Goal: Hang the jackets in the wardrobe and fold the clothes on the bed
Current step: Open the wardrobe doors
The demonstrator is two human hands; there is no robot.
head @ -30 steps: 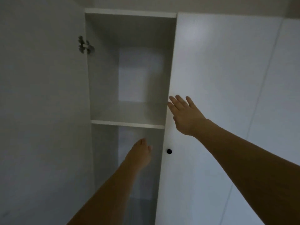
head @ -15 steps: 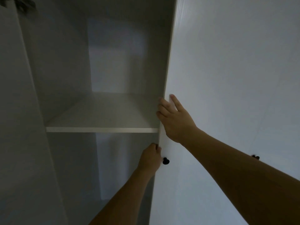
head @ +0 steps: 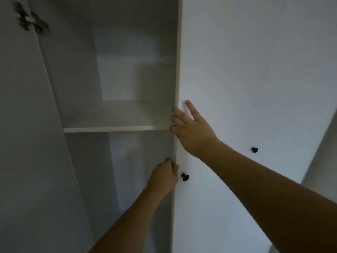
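Note:
A white wardrobe fills the view. Its left door [head: 20, 143] stands open, showing a bare shelf [head: 116, 128] and nothing inside. The middle door [head: 246, 79] is white with a black knob [head: 185, 177]. My right hand [head: 191, 132] lies on that door's left edge at shelf height, three fingers curled round the edge and the index finger straight on the front. Lower down, my left hand [head: 164, 177] grips the same edge just left of the knob. No jackets or clothes are in view.
A metal hinge [head: 30, 20] sits at the top of the open left door. A second black knob [head: 254, 149] is on the white front further right. At the far right a darker gap [head: 321, 161] shows beside the door.
I have come closer to the wardrobe. My right hand went from flat on the door front to hooked on its edge. My left hand rose from inside to grip that edge, and the door looks swung out.

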